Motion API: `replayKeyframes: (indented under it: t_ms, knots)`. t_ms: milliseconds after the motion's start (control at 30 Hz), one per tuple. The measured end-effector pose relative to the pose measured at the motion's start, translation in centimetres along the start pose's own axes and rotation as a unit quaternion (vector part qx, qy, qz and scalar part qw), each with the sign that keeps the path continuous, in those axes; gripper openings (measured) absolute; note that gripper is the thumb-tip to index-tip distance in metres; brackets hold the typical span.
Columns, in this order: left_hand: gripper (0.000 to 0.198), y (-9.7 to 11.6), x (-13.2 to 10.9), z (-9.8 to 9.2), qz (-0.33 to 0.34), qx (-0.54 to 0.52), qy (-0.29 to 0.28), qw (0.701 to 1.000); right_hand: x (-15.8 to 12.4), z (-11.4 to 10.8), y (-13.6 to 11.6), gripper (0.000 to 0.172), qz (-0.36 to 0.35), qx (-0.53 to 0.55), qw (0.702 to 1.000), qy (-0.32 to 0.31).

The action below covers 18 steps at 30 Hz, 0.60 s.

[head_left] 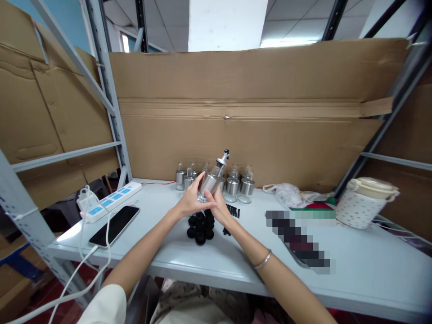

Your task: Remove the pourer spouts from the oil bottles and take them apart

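- A bottle (213, 179) with a metal sleeve and a black pour spout is held above the table (357, 274), tilted so the spout points up and to the right.
- It hangs just in front of a row of similar bottles (236, 184) that stand upright along the cardboard wall (270, 135); the held bottle overlaps and hides part of this row.
- Directly below the hands lies a cluster of black caps (200, 226), and just to its right a few small black spouts (232, 210) lie loose on the table.
- The left hand (189, 201) grasps the lower body of the bottle from the left, fingers curled around the metal sleeve.
- The right hand (218, 208) closes on the base of the bottle from below and the right, thumb raised against the sleeve; its wrist wears a thin bracelet (263, 260).
- Both forearms stretch forward from the lower edge of the view and meet at the bottle, above the middle of the table.
- To the left, well apart, a dark phone (114, 225) lies flat beside a white power strip (110, 201), with white cables trailing off the table edge.
- To the right sit a crumpled plastic bag (292, 194) and a white spotted container (366, 202) with a cream lid.
- A patch between hands and container is blurred out, so whatever lies there cannot be made out.
- The underside of the held bottle is covered by the fingers.
- Grey shelf posts (111, 103) frame the table on both sides.
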<state>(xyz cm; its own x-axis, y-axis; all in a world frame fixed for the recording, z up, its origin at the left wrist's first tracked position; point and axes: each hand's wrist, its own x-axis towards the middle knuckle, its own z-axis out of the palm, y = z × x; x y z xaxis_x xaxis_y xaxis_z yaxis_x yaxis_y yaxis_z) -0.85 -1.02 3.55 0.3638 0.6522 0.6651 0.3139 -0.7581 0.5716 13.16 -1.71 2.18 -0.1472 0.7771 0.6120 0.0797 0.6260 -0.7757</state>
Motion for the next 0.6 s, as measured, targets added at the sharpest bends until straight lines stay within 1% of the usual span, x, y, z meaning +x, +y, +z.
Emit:
replayKeyframes:
  t_ms: [67, 133, 200, 233, 300, 333, 400, 433, 467, 500, 567, 600]
  knots:
    - [0.104, 0.2, -0.1, 0.6, -0.031, -0.006, 0.018, 0.999, 0.1, -0.2, 0.3, 0.059, -0.014, -0.041, 0.999, -0.02]
    - [0.104, 0.0, -0.3, 0.9, -0.047, -0.011, 0.036, 0.998, 0.2, -0.4, 0.5, 0.061, -0.04, -0.084, 0.995, -0.029]
    - [0.099, -0.4, -0.5, 1.1, -0.042, 0.0, 0.058, 0.997, 0.3, -0.5, 0.6, 0.062, -0.063, -0.102, 0.992, -0.03]
    - [0.094, -0.5, -0.6, 1.1, -0.027, 0.015, 0.069, 0.997, 0.3, -0.5, 0.5, 0.062, -0.073, -0.098, 0.992, -0.024]
    - [0.081, -0.5, -0.7, 1.0, 0.031, 0.064, 0.101, 0.992, 0.5, -0.6, 0.2, 0.058, -0.081, -0.065, 0.994, 0.021]
    - [0.073, -0.5, -0.7, 0.9, 0.071, 0.099, 0.122, 0.985, 0.5, -0.7, -0.1, 0.054, -0.084, -0.041, 0.994, 0.06]
    - [0.06, -0.5, -0.8, 0.5, 0.142, 0.183, 0.169, 0.958, 0.5, -1.0, -0.8, 0.046, -0.094, -0.005, 0.985, 0.145]
    - [0.056, -0.6, -0.8, 0.3, 0.163, 0.228, 0.184, 0.942, 0.5, -1.3, -1.2, 0.042, -0.101, 0.0, 0.98, 0.171]
    - [0.053, -0.6, -0.9, 0.2, 0.17, 0.269, 0.187, 0.929, 0.4, -1.5, -1.7, 0.04, -0.108, -0.007, 0.979, 0.175]
    - [0.05, -0.7, -1.0, 0.1, 0.165, 0.303, 0.18, 0.921, 0.2, -1.7, -2.1, 0.039, -0.108, -0.021, 0.981, 0.159]
    - [0.045, -0.9, -1.3, 0.1, 0.134, 0.344, 0.151, 0.917, 0.0, -2.0, -3.0, 0.036, -0.086, -0.05, 0.989, 0.111]
    - [0.044, -0.9, -1.4, 0.2, 0.117, 0.354, 0.133, 0.918, -0.1, -2.0, -3.3, 0.033, -0.07, -0.058, 0.991, 0.098]
